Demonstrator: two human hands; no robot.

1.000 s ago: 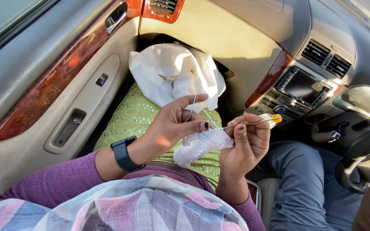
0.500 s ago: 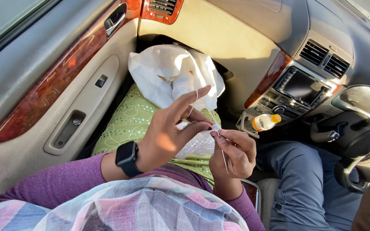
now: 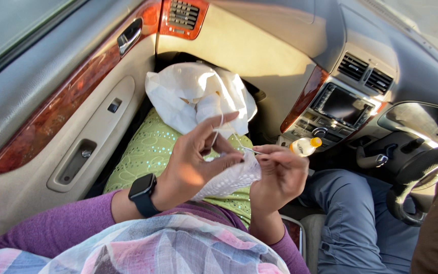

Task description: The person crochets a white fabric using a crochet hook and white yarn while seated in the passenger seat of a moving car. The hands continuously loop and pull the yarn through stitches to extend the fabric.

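Closest to me, my patterned scarf [image 3: 168, 248] drapes over my chest and my purple sleeve [image 3: 51, 228] runs out to the dark smartwatch [image 3: 142, 194] on my left wrist. Just past it, my left hand [image 3: 193, 165] pinches the white crochet piece [image 3: 229, 177] between thumb and lower fingers, so the fabric stays put right in front of me over my lap. My index finger sticks up and the white yarn [image 3: 218, 131] runs over it; that looks like my way of keeping the strand taut. To the right, my right hand [image 3: 280, 175] sits touching the work, fingers curled narrow around a thin crochet hook [image 3: 249, 149], its tip pointing left into the top edge of the piece. I hold it close to the tip, for control I'd say.

Beyond my hands, the green embroidered fabric [image 3: 148, 152] covers my knees, and farther on the white plastic bag [image 3: 188, 96] sits in the footwell; the yarn leads up toward it, so the ball is probably inside, though I can't see it. Right of that, a small bottle with a yellow cap [image 3: 305, 146] stands by the centre console [image 3: 340, 106]. Far right, another person's grey trouser leg [image 3: 356, 218] and the steering wheel [image 3: 422, 172].
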